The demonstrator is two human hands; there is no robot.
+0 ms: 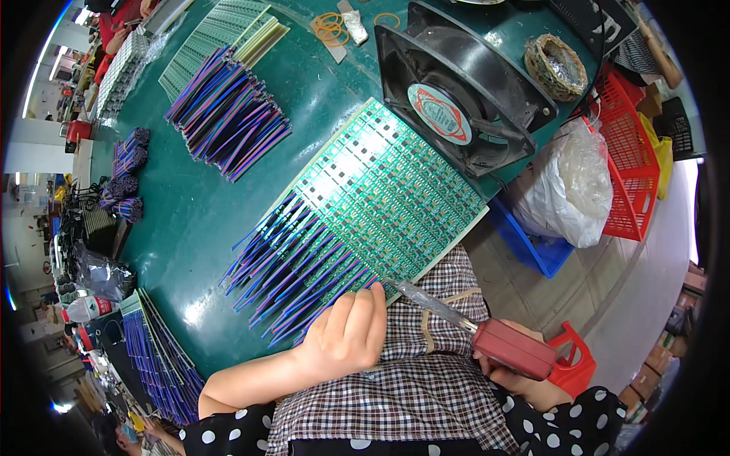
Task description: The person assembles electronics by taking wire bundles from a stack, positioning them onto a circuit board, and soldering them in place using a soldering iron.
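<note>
Left hand (347, 331) is pinching wire (372, 281) by the counter (201, 258) edge, seemingly steadying it; right hand (525, 386) is gripping a soldering iron (503, 345).

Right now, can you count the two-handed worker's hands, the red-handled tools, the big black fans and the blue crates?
Hands, left hand and right hand: 2
Red-handled tool: 1
Big black fan: 1
Blue crate: 1
Total: 5

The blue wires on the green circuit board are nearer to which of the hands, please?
Left. The left hand is against the wires at their lower right; the right hand is farther off to the right, holding a red-handled tool.
</note>
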